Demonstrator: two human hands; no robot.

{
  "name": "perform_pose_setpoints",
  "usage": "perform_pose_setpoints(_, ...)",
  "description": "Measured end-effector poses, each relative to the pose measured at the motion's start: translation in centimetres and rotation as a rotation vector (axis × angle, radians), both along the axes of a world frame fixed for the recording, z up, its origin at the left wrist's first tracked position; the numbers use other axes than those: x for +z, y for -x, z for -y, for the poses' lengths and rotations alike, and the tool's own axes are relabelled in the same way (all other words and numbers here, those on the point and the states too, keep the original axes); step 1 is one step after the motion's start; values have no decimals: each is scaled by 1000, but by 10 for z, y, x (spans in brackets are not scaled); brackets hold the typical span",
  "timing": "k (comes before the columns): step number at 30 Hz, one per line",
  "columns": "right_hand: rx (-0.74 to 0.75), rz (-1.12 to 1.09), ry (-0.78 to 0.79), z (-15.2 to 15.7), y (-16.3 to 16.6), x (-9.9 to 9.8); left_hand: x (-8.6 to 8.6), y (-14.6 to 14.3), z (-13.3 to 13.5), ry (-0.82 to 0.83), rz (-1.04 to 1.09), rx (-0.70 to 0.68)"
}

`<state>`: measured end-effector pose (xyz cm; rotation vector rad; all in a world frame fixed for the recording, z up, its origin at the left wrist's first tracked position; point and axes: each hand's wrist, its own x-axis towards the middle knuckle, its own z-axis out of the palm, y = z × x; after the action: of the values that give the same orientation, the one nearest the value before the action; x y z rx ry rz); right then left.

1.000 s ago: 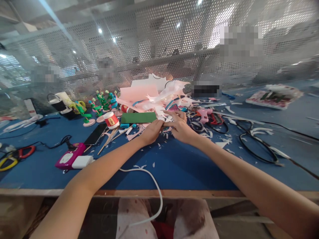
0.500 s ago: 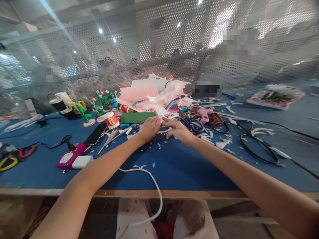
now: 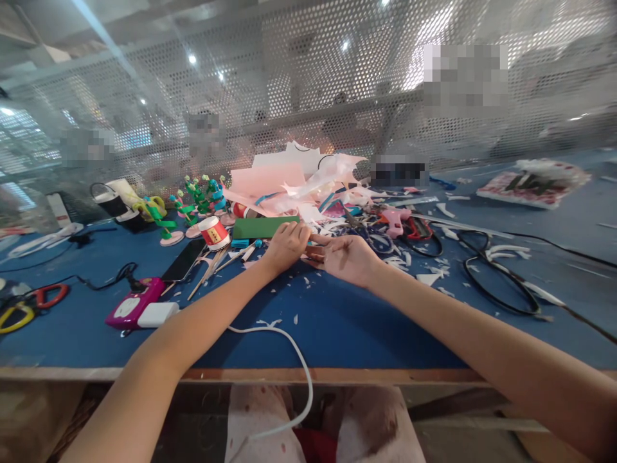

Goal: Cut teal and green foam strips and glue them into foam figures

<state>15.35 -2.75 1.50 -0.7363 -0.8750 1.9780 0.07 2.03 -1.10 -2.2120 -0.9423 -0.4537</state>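
Note:
My left hand [image 3: 290, 245] is closed, knuckles up, just in front of a green paper strip [image 3: 264, 227]. What its fingers hold, if anything, is hidden. My right hand [image 3: 348, 258] is turned palm up, its fingers stretched out toward the left fingertips and slightly apart. The two hands meet at the fingertips over the blue table. Left of them stand a red and white paper cup [image 3: 214, 233] and small blue rolls [image 3: 240, 244]. Thin wooden sticks [image 3: 208, 272] lie beside the cup.
Pink and white paper scraps [image 3: 270, 180] pile up behind the hands. A pink glue gun [image 3: 394, 220] and scissors [image 3: 380, 243] lie to the right. Small green craft plants [image 3: 168, 225], a phone [image 3: 185, 261] and a magenta power block [image 3: 137, 302] are left. A white cable [image 3: 299, 350] crosses the front edge.
My right hand has rolled from palm down to palm up, its fingers now lower beside the left hand. My left hand has shifted slightly left and its fingers look more curled.

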Motion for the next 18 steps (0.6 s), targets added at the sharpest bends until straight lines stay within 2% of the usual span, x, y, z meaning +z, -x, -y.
perform_pose_setpoints(7,4,25,-77,-2,1,-1,-3,2,-3,62,-26,-17)
perform_pose_setpoints(14,26,83,-220,-1,-1,0,0,0,-1,26,-31,-4)
perform_pose_setpoints(18,20,70,-199,-1,0,-1,-1,0,-2,20,-28,8)
